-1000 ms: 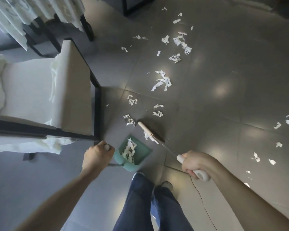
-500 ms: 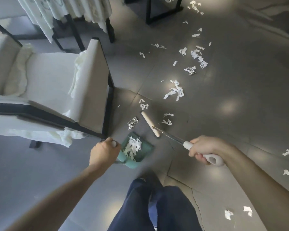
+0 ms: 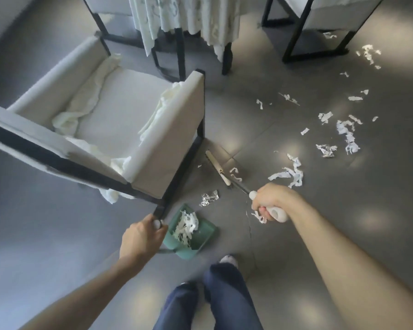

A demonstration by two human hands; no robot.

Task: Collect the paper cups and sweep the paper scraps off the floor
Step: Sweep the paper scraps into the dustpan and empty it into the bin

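- Paper scraps (image 3: 185,226) — some already lie in the green dustpan (image 3: 202,236), just right of our left hand (image 3: 141,236), whose fingers curl round its handle.
- Our right hand (image 3: 270,202) grips the broom (image 3: 218,166).
- Beyond its head, many scraps and a foil wad (image 3: 209,198) remain — no cups in sight.

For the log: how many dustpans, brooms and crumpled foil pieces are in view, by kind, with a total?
Dustpan: 1
Broom: 1
Crumpled foil pieces: 2
Total: 4
The scrap just below the right hand is too unclear to class, so it is left out.
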